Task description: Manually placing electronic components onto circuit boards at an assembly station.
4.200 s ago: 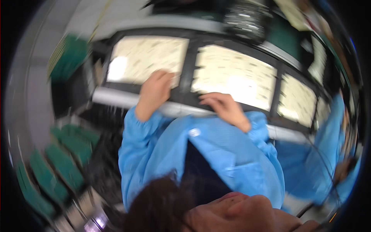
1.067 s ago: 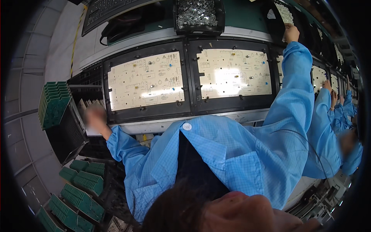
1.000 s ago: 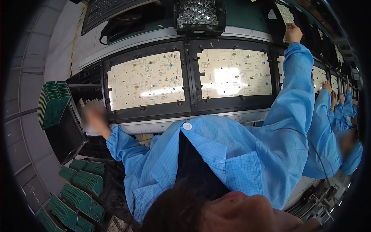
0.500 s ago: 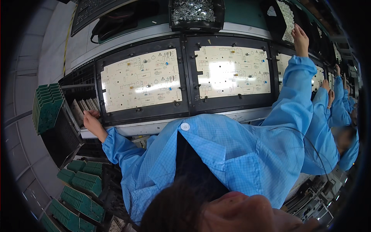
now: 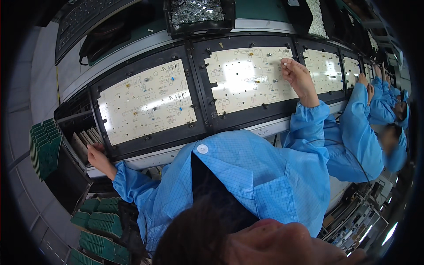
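At two o'clock our right hand (image 5: pixel 300 80) has its grip pinched on a small white part (image 5: pixel 285 64), over the two o'clock side of a cream board (image 5: pixel 238 84). At nine o'clock our left hand (image 5: pixel 100 159) is at a row of standing boards (image 5: pixel 84 142); we cannot tell whether its grip holds one.

Head-worn fisheye view, upright, looking steeply down, wearer's blue coat (image 5: pixel 265 170) closest on the near side, pale circuit boards (image 5: pixel 148 106) just beyond, black bin (image 5: pixel 202 29) at the far edge, co-workers' sleeves (image 5: pixel 354 106) small toward the right, straight edges bowed.
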Demonstrator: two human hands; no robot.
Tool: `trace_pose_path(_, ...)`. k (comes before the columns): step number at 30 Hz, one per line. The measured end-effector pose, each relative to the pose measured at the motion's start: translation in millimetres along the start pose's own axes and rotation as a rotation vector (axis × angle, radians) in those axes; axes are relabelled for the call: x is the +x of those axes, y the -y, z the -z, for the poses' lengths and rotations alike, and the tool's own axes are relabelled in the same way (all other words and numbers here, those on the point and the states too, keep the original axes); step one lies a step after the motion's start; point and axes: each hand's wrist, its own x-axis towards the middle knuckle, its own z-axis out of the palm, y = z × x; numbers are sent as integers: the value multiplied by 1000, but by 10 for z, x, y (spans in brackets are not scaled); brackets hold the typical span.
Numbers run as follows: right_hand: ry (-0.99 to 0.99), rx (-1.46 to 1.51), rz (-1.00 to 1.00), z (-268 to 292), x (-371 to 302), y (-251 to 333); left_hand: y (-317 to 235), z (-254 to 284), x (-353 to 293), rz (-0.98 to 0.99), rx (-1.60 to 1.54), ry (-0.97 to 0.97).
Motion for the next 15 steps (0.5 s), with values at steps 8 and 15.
trace_pose_path(8,-358,-683,106,-175,-91,-78,-65,2,-52,-15,60,12)
trace_pose_path(15,-347,-824,345,3,-38,-145,-47,-12,-27,2,7,21)
